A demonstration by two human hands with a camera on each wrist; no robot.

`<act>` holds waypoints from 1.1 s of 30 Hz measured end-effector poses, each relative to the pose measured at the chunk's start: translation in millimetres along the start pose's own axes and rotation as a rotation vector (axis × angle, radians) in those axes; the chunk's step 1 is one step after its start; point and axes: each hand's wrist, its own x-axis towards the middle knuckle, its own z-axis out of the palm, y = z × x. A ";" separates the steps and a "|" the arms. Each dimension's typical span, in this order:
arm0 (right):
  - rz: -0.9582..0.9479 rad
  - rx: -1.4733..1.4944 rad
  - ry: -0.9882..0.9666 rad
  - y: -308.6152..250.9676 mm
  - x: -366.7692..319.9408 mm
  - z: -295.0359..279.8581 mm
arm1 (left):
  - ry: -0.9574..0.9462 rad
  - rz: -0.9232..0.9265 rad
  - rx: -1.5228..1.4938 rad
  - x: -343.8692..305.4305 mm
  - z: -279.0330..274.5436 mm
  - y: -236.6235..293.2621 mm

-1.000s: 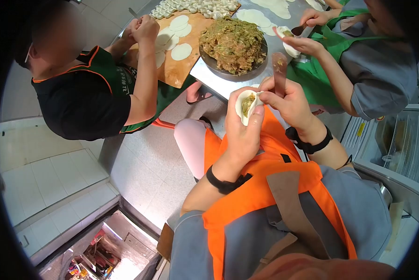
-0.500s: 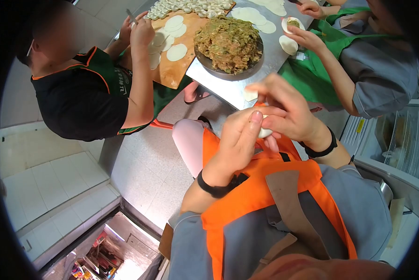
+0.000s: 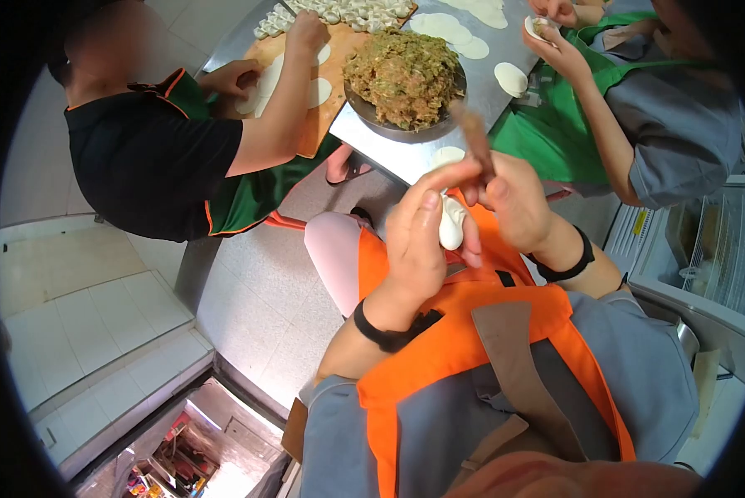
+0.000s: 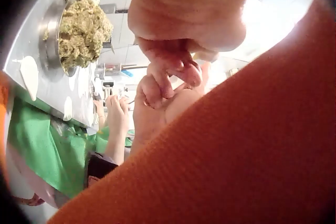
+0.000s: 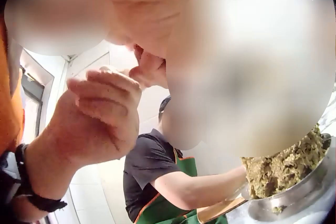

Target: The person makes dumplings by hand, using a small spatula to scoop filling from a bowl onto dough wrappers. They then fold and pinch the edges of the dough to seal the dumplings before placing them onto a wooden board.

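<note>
The dumpling [image 3: 451, 222] stands on edge between both hands, above the orange apron [image 3: 464, 332] and just near of the table [image 3: 484, 87] edge. The left hand [image 3: 414, 249] cups it from the left, fingers curled behind it and thumb laid along the seam. The right hand [image 3: 513, 199] meets it from the right, forefinger pressing the same edge, likely to seal the fold. That hand also holds a brown stick [image 3: 474, 137] tucked under its fingers, pointing far toward the bowl [image 3: 406, 134] of filling [image 3: 404, 70], probably so it is ready without being set down. A loose wrapper [image 3: 447, 155] lies at the near table edge, within reach. Two other people work at the table's left and right.
</note>
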 end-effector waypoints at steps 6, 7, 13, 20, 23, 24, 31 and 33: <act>0.056 -0.222 -0.050 -16.6 -0.2 -6.4 | -0.070 0.057 0.255 6.6 -12.6 -4.2; 0.017 -0.284 -0.010 -11.9 0.3 -7.3 | -0.070 0.056 0.181 6.1 -11.1 -9.2; 0.182 -0.124 0.083 7.4 2.5 -14.8 | 0.089 0.169 0.314 12.7 -18.3 -19.5; 0.325 -0.126 0.024 16.8 25.8 -39.2 | 0.040 0.072 0.306 51.4 -22.0 -9.8; 0.280 -0.271 0.169 51.9 44.1 -60.4 | 0.119 -0.031 0.438 79.5 -40.6 -46.9; 0.212 -0.362 0.192 65.5 54.6 -72.1 | 0.168 -0.071 0.535 86.6 -50.1 -68.7; 0.112 -0.788 0.130 138.4 186.2 -135.6 | 0.083 0.060 1.132 111.2 -71.3 -141.6; 0.044 -0.884 0.023 166.1 236.9 -144.1 | 0.025 0.042 1.180 115.8 -73.7 -147.6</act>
